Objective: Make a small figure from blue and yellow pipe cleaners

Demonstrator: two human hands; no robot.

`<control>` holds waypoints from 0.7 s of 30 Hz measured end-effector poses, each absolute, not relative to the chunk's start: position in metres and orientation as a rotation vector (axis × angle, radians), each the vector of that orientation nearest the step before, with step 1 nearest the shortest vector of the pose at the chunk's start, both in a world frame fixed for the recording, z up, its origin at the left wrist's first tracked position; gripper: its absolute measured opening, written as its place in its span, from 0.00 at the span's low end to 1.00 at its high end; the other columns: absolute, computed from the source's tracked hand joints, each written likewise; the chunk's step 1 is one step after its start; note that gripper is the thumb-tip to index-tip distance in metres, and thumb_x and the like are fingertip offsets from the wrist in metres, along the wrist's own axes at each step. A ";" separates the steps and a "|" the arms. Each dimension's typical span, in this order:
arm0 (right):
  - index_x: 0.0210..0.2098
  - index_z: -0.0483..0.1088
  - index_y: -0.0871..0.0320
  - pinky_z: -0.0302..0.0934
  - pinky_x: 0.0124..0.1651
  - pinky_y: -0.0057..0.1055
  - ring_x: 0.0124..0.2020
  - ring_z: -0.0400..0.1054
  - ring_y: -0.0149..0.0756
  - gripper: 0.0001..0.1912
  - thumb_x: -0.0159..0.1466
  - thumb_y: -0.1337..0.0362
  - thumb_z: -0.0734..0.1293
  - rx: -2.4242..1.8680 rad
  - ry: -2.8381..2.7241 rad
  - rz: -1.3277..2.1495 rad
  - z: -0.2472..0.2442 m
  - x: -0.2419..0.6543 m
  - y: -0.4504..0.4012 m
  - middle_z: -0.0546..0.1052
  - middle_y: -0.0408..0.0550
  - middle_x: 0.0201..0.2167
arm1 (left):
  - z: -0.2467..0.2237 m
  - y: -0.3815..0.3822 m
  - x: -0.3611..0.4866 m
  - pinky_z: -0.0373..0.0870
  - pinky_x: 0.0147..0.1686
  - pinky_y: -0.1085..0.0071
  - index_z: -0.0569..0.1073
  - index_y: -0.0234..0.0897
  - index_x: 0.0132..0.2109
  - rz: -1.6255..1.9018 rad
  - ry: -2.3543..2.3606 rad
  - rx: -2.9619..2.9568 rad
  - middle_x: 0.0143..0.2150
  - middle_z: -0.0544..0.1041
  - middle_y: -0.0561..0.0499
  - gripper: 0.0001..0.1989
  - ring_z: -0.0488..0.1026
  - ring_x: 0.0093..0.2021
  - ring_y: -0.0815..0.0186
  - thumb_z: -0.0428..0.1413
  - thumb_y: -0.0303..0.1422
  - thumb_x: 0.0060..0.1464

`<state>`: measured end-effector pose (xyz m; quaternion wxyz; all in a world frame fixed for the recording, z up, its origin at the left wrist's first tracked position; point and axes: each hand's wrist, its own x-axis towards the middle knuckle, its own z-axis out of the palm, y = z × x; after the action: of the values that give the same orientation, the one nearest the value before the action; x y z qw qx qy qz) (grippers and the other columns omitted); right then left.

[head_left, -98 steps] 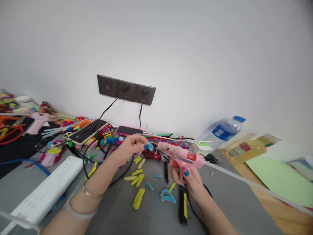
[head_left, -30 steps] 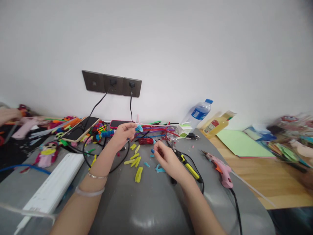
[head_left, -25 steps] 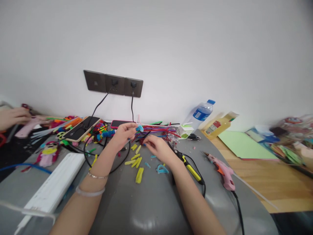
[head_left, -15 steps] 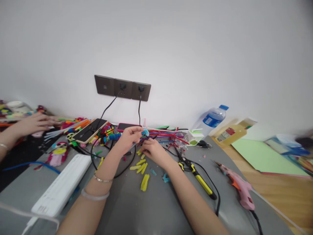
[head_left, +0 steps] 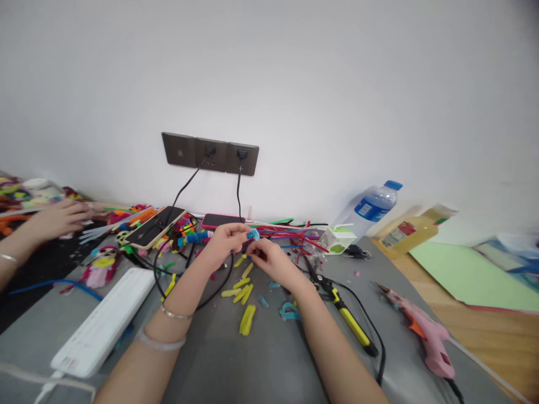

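My left hand is closed, with a small light-blue fuzzy piece pinched at its fingertips. Just right of it, my right hand has its fingers drawn together close to that piece. Whatever its fingertips hold, if anything, is too small to make out. Below the hands lie several short yellow fuzzy strips and a thicker folded yellow piece. A light-blue looped piece rests beside my right forearm, near a small blue scrap.
Yellow-black pliers and a pink glue gun lie at right. A white power strip, a phone and black cables are at left. Pipe cleaners line the wall. Another person's hand is at far left.
My right hand has shifted up slightly, nearer the light-blue piece in my left hand. The view has moved a little, and more of the looped blue piece shows beside my right forearm.
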<state>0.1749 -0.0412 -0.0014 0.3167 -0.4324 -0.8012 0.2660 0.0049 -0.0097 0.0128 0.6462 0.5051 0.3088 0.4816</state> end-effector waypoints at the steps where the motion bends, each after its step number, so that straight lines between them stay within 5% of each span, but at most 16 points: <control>1: 0.34 0.71 0.58 0.57 0.37 0.30 0.33 0.66 0.35 0.07 0.60 0.73 0.62 -1.152 -1.996 0.747 -0.001 0.178 -0.041 0.74 0.46 0.32 | 0.014 -0.010 0.005 0.47 0.18 0.76 0.75 0.32 0.32 1.102 0.721 1.147 0.17 0.63 0.60 0.19 0.52 0.16 0.78 0.69 0.40 0.37; 4: 0.33 0.70 0.58 0.56 0.33 0.30 0.29 0.64 0.34 0.04 0.59 0.66 0.65 -1.172 -1.661 0.869 -0.002 0.186 -0.038 0.72 0.43 0.27 | 0.015 -0.009 0.005 0.47 0.18 0.75 0.76 0.32 0.32 1.091 0.779 1.171 0.19 0.65 0.59 0.18 0.52 0.16 0.78 0.68 0.40 0.37; 9: 0.28 0.71 0.58 0.50 0.25 0.27 0.22 0.57 0.28 0.13 0.52 0.56 0.73 -1.079 -1.105 1.242 -0.003 0.196 -0.032 0.68 0.40 0.22 | 0.011 -0.006 0.005 0.47 0.19 0.75 0.77 0.31 0.32 0.999 0.948 1.288 0.17 0.64 0.58 0.16 0.54 0.17 0.76 0.66 0.41 0.40; 21: 0.27 0.72 0.60 0.47 0.23 0.26 0.20 0.53 0.24 0.16 0.46 0.57 0.78 -0.987 -0.950 1.533 -0.004 0.191 -0.034 0.66 0.38 0.19 | 0.009 -0.011 0.012 0.45 0.18 0.76 0.78 0.30 0.33 0.873 1.037 1.291 0.17 0.62 0.58 0.18 0.52 0.17 0.76 0.65 0.42 0.39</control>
<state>0.1912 -0.0342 -0.0044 0.5164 -0.4112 -0.3957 0.6385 0.0124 -0.0114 0.0087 0.5929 0.5553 0.4461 0.3756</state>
